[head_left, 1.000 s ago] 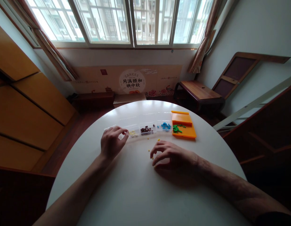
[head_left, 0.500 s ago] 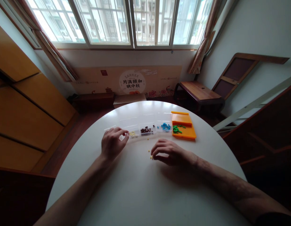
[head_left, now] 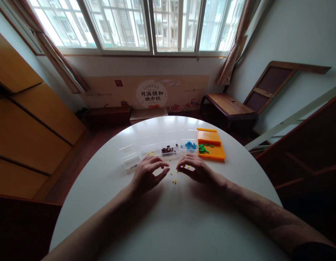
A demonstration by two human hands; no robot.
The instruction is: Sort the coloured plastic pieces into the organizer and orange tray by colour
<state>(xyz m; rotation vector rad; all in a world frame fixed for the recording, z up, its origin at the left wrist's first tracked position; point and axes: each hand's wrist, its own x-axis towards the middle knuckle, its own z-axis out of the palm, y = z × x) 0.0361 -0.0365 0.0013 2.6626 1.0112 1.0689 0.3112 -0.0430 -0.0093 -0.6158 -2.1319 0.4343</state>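
Left hand (head_left: 148, 172), grip spread, has moved from clear boxes (head_left: 131, 161) to yellow pieces (head_left: 175, 181), likely giving them 2 hands; right hand's (head_left: 197, 169) grip unclear.

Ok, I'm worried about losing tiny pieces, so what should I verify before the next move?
1. Loose yellow pieces away from the table edge: ok.
2. Every yellow piece boxed: not ok, several lie loose near both hands.
3. Dark pieces and blue pieces inside their clear boxes: ok.
4. Green pieces within the orange tray: ok.
5. Left hand thumb and forefinger tips apart: ok.
6. Right hand free of pieces: cannot tell, fingertips too small.
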